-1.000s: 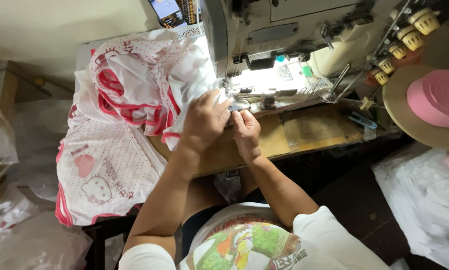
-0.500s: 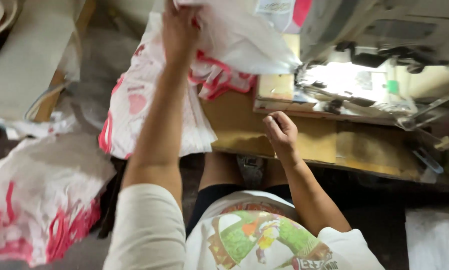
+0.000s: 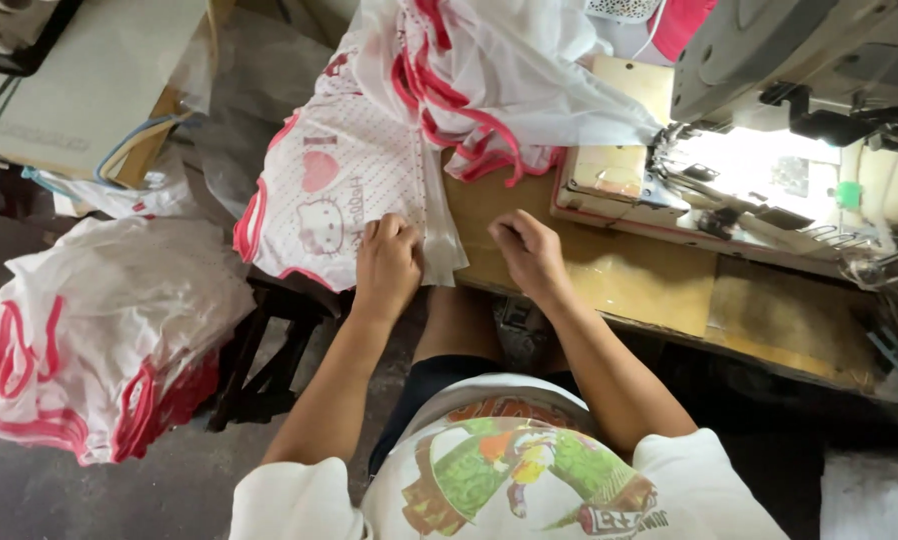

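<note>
The left hand (image 3: 389,262) pinches the white cloth (image 3: 369,180) at the table (image 3: 609,275) edge. The right hand (image 3: 531,255) is curled shut just right of it, near the sewing machine (image 3: 769,130).

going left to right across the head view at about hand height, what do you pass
heap of white and pink garments → white printed garment piece → left hand → right hand → wooden table top → sewing machine

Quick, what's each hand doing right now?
Left hand: closed, gripping the white fabric strip.
Right hand: curled shut on the wooden table; contents hidden.
</note>
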